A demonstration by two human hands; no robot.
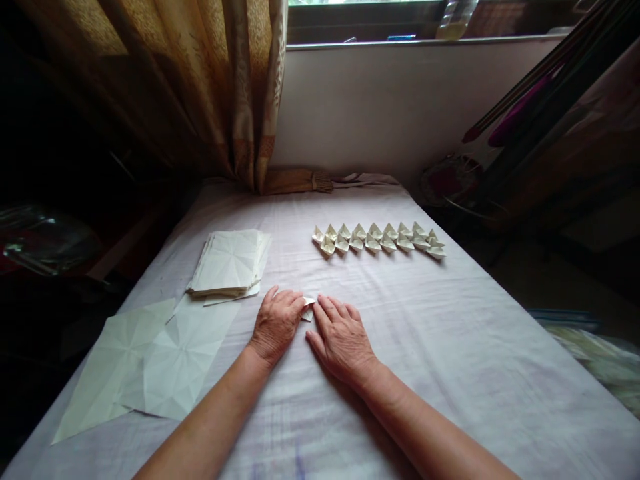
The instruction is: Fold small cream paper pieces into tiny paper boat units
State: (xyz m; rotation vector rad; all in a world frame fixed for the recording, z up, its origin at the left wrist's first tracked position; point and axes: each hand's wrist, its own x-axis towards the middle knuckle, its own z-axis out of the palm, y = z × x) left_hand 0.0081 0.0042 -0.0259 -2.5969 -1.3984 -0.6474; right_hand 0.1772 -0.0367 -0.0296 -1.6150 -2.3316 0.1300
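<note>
A small piece of folded white paper (308, 313) lies on the cloth between my two hands, mostly covered by fingers. My left hand (280, 323) is closed over its left side, with the fingertips pressing on it. On the other side my right hand (344, 339) lies palm down with fingers stretched out, the fingertips touching the paper's right edge and the thumb apart from it. Beyond the hands stand two rows of small folded paper boats (373, 238). To the left is a stack of creased paper squares (230, 260).
Loose creased sheets (183, 357) overlap at the left on the pale bedcloth (450, 373). A gold curtain (245, 100) hangs down to the far edge. Behind it are a white wall (370, 107) and a window sill holding a jar (456, 20).
</note>
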